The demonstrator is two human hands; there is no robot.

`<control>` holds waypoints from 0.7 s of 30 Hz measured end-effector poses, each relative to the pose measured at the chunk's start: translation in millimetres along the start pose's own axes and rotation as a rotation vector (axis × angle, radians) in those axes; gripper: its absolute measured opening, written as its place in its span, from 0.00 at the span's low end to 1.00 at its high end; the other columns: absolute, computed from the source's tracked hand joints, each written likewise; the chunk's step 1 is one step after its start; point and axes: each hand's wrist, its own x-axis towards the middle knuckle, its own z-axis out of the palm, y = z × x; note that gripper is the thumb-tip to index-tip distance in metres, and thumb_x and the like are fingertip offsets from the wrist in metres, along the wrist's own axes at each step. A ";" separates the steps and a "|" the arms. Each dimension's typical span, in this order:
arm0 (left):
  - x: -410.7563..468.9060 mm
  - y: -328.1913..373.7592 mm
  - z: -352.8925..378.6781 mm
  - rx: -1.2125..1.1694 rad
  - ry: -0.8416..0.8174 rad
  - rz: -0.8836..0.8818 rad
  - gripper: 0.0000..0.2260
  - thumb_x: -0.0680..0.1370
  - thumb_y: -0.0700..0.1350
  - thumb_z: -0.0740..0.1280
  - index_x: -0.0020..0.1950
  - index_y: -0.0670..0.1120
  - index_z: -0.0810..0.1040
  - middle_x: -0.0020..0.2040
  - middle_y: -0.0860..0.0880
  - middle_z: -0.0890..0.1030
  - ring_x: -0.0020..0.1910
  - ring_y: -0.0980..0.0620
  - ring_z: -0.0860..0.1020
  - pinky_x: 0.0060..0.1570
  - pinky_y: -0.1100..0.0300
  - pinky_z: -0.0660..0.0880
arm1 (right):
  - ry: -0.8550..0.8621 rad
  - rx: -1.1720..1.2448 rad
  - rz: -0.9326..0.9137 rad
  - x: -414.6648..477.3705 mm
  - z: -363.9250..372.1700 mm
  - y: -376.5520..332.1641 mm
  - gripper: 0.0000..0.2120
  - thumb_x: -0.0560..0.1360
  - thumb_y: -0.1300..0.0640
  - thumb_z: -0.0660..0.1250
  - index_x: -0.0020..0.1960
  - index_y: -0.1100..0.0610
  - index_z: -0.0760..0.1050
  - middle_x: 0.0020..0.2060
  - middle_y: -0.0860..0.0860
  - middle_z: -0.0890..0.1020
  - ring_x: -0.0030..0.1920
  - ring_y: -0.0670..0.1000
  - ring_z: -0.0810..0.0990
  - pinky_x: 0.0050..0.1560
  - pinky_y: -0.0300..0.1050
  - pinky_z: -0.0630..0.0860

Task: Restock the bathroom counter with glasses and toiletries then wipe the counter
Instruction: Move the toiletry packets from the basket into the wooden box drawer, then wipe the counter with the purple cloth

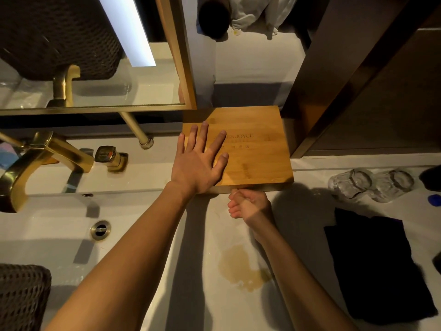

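From my remote seat, head view: left hand (199, 161) lay flat and spread, palm down, on the lid of a wooden box (253, 151) at the back of the white counter (200, 295); fingers (202, 132) splayed over the near-left part of the lid, gripping nothing; printed lettering on the lid partly hidden under them. Right hand (249, 205) sat just below the box's front edge, palm turned up, fingers curled loosely; I could not tell whether it touched the box or held anything. Two clear glasses (371, 185) stood side by side on the counter to the right of the box, apart from it; a dark folded cloth (374, 261) lay nearer the front, right of the right forearm. A brownish spill (241, 268) sat on the counter between the forearms. Sink (59, 235) to the left, brass faucet (45, 161) over it; mirror (95, 68) above.
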 end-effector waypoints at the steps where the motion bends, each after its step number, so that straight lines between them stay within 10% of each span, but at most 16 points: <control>1: -0.3 0.2 -0.6 0.001 -0.001 -0.001 0.30 0.80 0.67 0.39 0.82 0.61 0.44 0.84 0.47 0.44 0.83 0.44 0.43 0.80 0.40 0.42 | -0.011 0.031 0.009 0.3 0.5 0.9 0.14 0.81 0.64 0.62 0.37 0.63 0.73 0.26 0.54 0.75 0.21 0.45 0.73 0.24 0.35 0.70; 10: -1.2 0.8 -2.6 0.003 -0.023 -0.011 0.29 0.80 0.68 0.40 0.81 0.62 0.44 0.84 0.48 0.44 0.83 0.44 0.43 0.80 0.41 0.41 | 0.315 -0.534 -0.359 -15.1 -11.6 30.3 0.18 0.78 0.40 0.63 0.41 0.53 0.79 0.27 0.46 0.81 0.34 0.49 0.81 0.40 0.49 0.81; 16: -1.6 -1.3 -2.9 0.000 -0.006 -0.001 0.29 0.81 0.69 0.41 0.81 0.62 0.46 0.84 0.47 0.48 0.83 0.43 0.46 0.80 0.41 0.43 | 0.491 -0.697 -0.638 -55.6 -89.4 63.1 0.11 0.77 0.47 0.61 0.47 0.48 0.81 0.34 0.41 0.83 0.37 0.36 0.79 0.38 0.23 0.69; 21: -7.4 6.5 -8.0 0.100 0.004 -0.040 0.30 0.81 0.68 0.38 0.82 0.60 0.49 0.83 0.46 0.53 0.82 0.42 0.51 0.79 0.38 0.45 | 0.648 -0.948 -0.840 -86.6 -186.7 90.1 0.17 0.79 0.50 0.62 0.61 0.60 0.79 0.57 0.57 0.81 0.58 0.58 0.78 0.63 0.51 0.72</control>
